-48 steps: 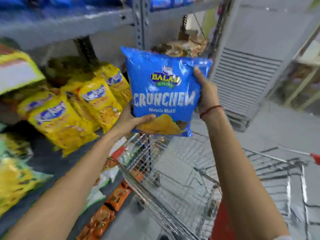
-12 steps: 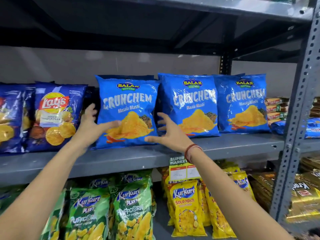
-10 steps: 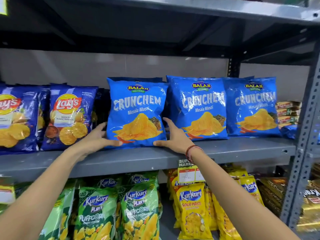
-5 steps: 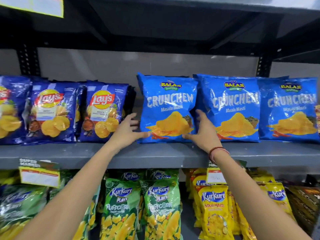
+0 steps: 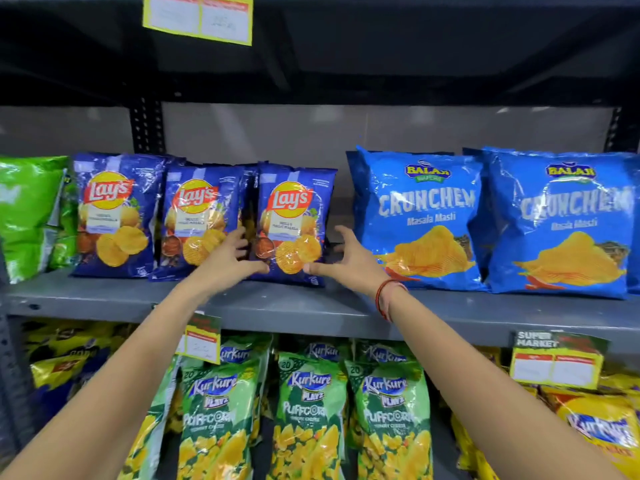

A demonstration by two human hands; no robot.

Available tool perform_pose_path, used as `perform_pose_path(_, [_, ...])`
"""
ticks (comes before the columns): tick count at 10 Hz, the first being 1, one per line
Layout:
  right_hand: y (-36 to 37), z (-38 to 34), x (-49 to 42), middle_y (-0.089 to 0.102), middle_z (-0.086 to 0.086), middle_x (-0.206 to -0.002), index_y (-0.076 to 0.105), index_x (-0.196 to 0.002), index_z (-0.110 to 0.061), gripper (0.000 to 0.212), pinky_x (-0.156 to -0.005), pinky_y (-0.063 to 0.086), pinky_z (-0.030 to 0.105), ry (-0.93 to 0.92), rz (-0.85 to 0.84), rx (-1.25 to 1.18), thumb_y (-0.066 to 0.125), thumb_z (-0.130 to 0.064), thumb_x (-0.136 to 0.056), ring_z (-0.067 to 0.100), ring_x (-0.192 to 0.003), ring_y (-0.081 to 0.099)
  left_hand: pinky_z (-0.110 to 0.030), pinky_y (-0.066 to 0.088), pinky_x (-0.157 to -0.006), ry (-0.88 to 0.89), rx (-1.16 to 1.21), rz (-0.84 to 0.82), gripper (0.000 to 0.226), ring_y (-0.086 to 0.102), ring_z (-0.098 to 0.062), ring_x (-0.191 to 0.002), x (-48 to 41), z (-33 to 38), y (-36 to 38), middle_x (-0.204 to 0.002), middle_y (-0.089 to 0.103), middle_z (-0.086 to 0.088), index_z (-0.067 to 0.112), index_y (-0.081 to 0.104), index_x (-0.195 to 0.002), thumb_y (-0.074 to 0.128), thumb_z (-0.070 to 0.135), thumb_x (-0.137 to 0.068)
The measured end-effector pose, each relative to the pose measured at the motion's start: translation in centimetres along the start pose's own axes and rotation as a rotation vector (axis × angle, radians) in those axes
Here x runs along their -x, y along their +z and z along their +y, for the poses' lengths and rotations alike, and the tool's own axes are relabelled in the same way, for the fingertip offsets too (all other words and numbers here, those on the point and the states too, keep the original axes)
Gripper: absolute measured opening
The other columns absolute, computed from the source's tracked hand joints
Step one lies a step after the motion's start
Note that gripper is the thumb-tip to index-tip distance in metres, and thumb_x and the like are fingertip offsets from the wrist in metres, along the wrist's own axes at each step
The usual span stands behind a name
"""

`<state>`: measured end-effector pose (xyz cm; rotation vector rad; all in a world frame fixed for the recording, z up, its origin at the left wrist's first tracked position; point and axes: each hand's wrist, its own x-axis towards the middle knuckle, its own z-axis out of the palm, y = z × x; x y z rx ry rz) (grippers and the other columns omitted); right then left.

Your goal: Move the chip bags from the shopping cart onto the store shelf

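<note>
The grey store shelf (image 5: 311, 306) carries a row of chip bags. Two light blue Crunchem bags (image 5: 426, 220) (image 5: 568, 223) stand upright on its right part. Left of them stand three dark blue Lay's bags, and both my hands flank the rightmost Lay's bag (image 5: 294, 216). My left hand (image 5: 225, 258) is at that bag's left edge with its thumb on the lower front. On the other side my right hand (image 5: 346, 261) has spread fingers and its thumb tip touches the bag's lower right corner. Neither hand lifts anything. The shopping cart is out of view.
Green bags (image 5: 27, 216) fill the shelf's far left. The shelf below holds green Kurkure Puffcorn bags (image 5: 308, 410) and yellow bags (image 5: 602, 427). Price tags (image 5: 202, 337) (image 5: 557, 362) hang from the shelf edge, another tag (image 5: 199, 17) hangs above. A gap separates the Lay's and Crunchem bags.
Both hands let go of the Crunchem bag they had stood on the shelf and moved left to the rightmost Lay's bag. The view has shifted left with them.
</note>
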<state>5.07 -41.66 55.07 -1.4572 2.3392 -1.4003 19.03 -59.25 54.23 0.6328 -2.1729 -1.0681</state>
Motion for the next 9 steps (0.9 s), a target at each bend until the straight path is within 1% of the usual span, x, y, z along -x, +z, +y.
perform_pose_path(1, [1.3, 0.3, -0.9, 0.049, 0.011, -0.140, 0.012, -0.148, -0.017, 0.104, -0.101, 0.039, 0.034, 0.033, -0.016, -0.037, 0.079, -0.034, -0.071, 0.029, -0.129, 0.047, -0.032, 0.035, -0.096, 0.011, -0.090, -0.046, 0.096, 0.041, -0.029, -0.128, 0.1, -0.1, 0.1, -0.146, 0.036, -0.015, 0.018, 0.012, -0.145, 0.075, 0.018, -0.071])
perform_pose_path(2, [2.3, 0.2, -1.3, 0.060, 0.011, -0.127, 0.022, -0.146, -0.020, 0.094, -0.098, 0.040, 0.028, -0.003, 0.043, -0.076, 0.079, -0.018, -0.071, 0.027, -0.122, 0.053, -0.034, 0.038, -0.095, 0.073, -0.137, 0.011, 0.087, 0.046, -0.032, -0.124, 0.4, 0.1, 0.2, -0.141, 0.041, -0.019, 0.013, 0.019, -0.144, 0.072, 0.009, -0.074])
perform_pose_path(3, [3.0, -0.5, -1.4, 0.062, 0.010, -0.125, 0.029, -0.143, -0.021, 0.088, -0.092, 0.039, 0.021, -0.086, 0.108, -0.070, 0.077, -0.009, -0.070, 0.025, -0.112, 0.054, -0.036, 0.042, -0.095, 0.130, -0.153, 0.114, 0.081, 0.050, -0.034, -0.119, 0.8, 0.0, 0.0, -0.135, 0.049, -0.021, 0.007, 0.025, -0.142, 0.071, 0.005, -0.075])
perform_pose_path(4, [3.5, -0.9, -1.9, 0.058, 0.012, -0.131, 0.027, -0.143, -0.023, 0.088, -0.107, 0.040, 0.042, -0.075, 0.068, -0.060, 0.077, -0.011, -0.071, 0.030, -0.122, 0.049, -0.042, 0.042, -0.102, 0.146, -0.248, 0.159, 0.076, 0.050, -0.035, -0.121, 0.8, -0.2, -0.3, -0.135, 0.049, -0.022, 0.003, 0.028, -0.140, 0.069, 0.008, -0.076])
perform_pose_path(5, [3.8, -0.8, -2.4, 0.054, 0.013, -0.136, 0.026, -0.142, -0.017, 0.082, -0.109, 0.038, 0.042, -0.007, -0.010, -0.016, 0.074, -0.016, -0.076, 0.031, -0.128, 0.047, -0.046, 0.041, -0.103, 0.170, -0.338, 0.146, 0.064, 0.049, -0.037, -0.121, 0.7, -0.2, -0.3, -0.132, 0.052, -0.023, 0.001, 0.035, -0.135, 0.065, 0.010, -0.079])
perform_pose_path(6, [4.0, -0.6, -2.8, 0.051, 0.011, -0.139, 0.026, -0.143, -0.013, 0.079, -0.110, 0.035, 0.038, 0.025, -0.035, -0.011, 0.072, -0.020, -0.079, 0.029, -0.132, 0.043, -0.043, 0.042, -0.098, 0.188, -0.378, 0.153, 0.054, 0.050, -0.039, -0.117, 0.6, 0.0, 0.0, -0.126, 0.056, -0.023, 0.001, 0.043, -0.129, 0.063, 0.010, -0.080])
perform_pose_path(7, [3.8, -0.8, -2.5, 0.051, 0.010, -0.139, 0.029, -0.141, -0.013, 0.076, -0.110, 0.037, 0.039, 0.039, -0.051, -0.011, 0.072, -0.022, -0.079, 0.029, -0.130, 0.046, -0.040, 0.042, -0.094, 0.176, -0.385, 0.168, 0.052, 0.051, -0.039, -0.115, 1.0, 0.5, 0.0, -0.124, 0.057, -0.024, 0.000, 0.045, -0.126, 0.065, 0.011, -0.079])
perform_pose_path(8, [3.6, -0.6, -2.0, 0.054, 0.010, -0.136, 0.029, -0.141, -0.014, 0.080, -0.102, 0.038, 0.030, 0.037, -0.036, -0.031, 0.075, -0.026, -0.076, 0.028, -0.125, 0.051, -0.038, 0.043, -0.090, 0.175, -0.349, 0.180, 0.052, 0.053, -0.039, -0.112, 1.3, 0.5, 0.1, -0.123, 0.058, -0.026, -0.003, 0.045, -0.123, 0.065, 0.013, -0.078])
perform_pose_path(9, [2.3, -1.5, 0.0, 0.059, 0.011, -0.126, 0.031, -0.142, -0.015, 0.079, -0.089, 0.042, 0.024, -0.040, 0.091, -0.046, 0.074, -0.028, -0.076, 0.023, -0.109, 0.058, -0.034, 0.042, -0.089, 0.228, -0.259, 0.245, 0.054, 0.055, -0.037, -0.112, 2.1, 1.2, 0.3, -0.126, 0.057, -0.023, -0.001, 0.044, -0.125, 0.066, 0.015, -0.079])
